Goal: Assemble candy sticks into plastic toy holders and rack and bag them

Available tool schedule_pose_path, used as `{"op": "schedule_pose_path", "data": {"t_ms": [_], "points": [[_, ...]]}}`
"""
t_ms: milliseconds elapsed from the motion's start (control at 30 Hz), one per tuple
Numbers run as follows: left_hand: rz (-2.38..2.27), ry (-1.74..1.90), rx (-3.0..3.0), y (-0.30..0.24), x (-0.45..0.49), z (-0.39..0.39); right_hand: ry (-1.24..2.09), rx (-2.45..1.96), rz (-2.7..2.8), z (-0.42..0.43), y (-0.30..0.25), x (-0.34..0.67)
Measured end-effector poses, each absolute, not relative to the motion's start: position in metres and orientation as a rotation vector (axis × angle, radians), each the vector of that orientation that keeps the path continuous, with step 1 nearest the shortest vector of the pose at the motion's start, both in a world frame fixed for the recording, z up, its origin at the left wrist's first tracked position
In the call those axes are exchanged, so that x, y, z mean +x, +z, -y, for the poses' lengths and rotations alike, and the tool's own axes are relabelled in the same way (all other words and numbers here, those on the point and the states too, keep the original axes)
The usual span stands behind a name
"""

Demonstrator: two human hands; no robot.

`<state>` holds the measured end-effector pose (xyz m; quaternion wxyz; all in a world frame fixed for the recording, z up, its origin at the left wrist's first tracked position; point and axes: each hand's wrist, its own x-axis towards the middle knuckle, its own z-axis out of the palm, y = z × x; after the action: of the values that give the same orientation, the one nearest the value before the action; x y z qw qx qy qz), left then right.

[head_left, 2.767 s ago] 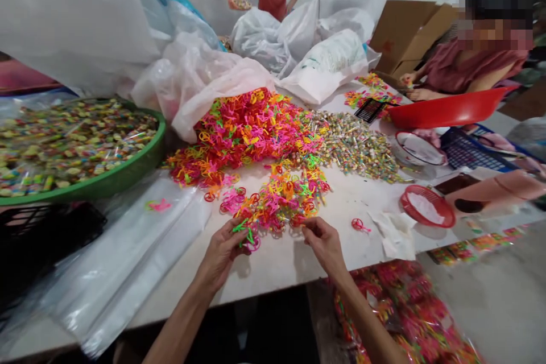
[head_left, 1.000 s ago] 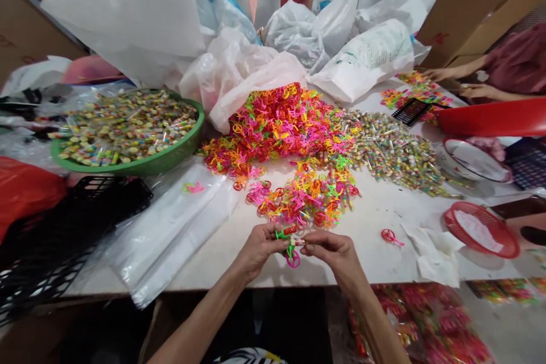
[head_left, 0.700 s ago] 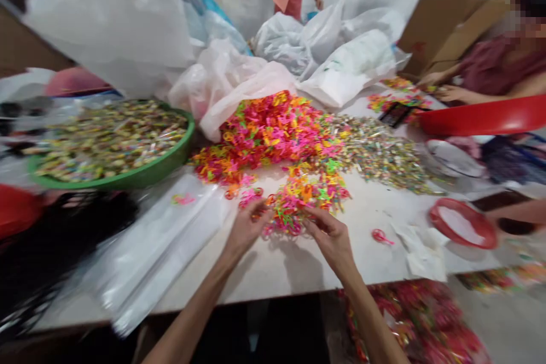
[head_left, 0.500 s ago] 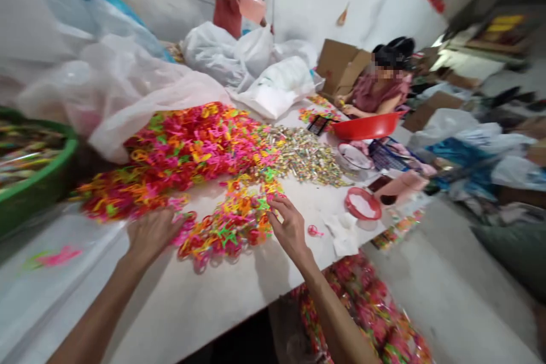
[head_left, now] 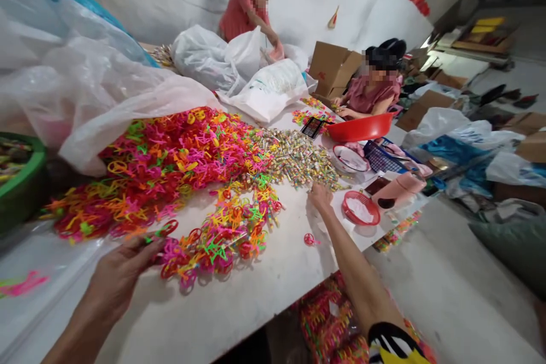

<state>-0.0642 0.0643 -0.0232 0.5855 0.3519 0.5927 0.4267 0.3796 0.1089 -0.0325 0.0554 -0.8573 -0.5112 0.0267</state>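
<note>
My left hand (head_left: 121,273) lies at the table's near edge, its fingertips among the neon plastic ring toys of a small loose pile (head_left: 222,244). A bigger heap of these pink, orange, yellow and green toys (head_left: 149,176) lies beyond it. My right hand (head_left: 319,196) stretches forward, its fingertips on the white tabletop (head_left: 273,290) close to a spread of wrapped candies (head_left: 298,159). A single red ring toy (head_left: 310,239) lies just behind that hand. Neither hand clearly holds anything, though the fingers of my right hand are blurred and small.
A red basin (head_left: 358,128) and a red round basket (head_left: 360,209) stand on the far table. A seated person (head_left: 371,88) works at its end. Another person (head_left: 245,14) bends by white sacks (head_left: 205,60). A green tub (head_left: 25,182) sits at left.
My hands were together at the table edge holding a green toy and a candy. They have moved apart, my right hand reaching forward to the candies. The view has swung, showing more of the room at right.
</note>
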Motion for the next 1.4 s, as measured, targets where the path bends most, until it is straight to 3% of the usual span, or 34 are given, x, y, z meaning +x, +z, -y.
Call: {"op": "schedule_pose_path", "data": {"t_ms": [167,367,467,1033,1267,1400], "points": [[-1.100,0.946,0.402,-0.014,-0.023,-0.029,0.309,-2.354,1.545,-0.080,-0.033,0.346],[-0.914,0.913,0.484,-0.008,0.010,-0.006,1.326,-1.375,1.172,-0.020,-0.015,0.245],[-0.875,0.939,0.515,-0.007,0.016,-0.003,1.582,-1.209,1.057,0.000,-0.007,0.206],[-0.866,0.859,0.658,-0.012,0.004,0.015,1.802,-1.145,1.076,0.013,-0.002,0.188],[-1.018,0.979,0.682,-0.023,0.001,0.022,1.554,-1.227,1.185,0.024,-0.006,0.175],[-0.891,0.890,0.600,-0.028,-0.007,0.022,1.745,-1.132,1.055,0.023,-0.015,0.171]]}}
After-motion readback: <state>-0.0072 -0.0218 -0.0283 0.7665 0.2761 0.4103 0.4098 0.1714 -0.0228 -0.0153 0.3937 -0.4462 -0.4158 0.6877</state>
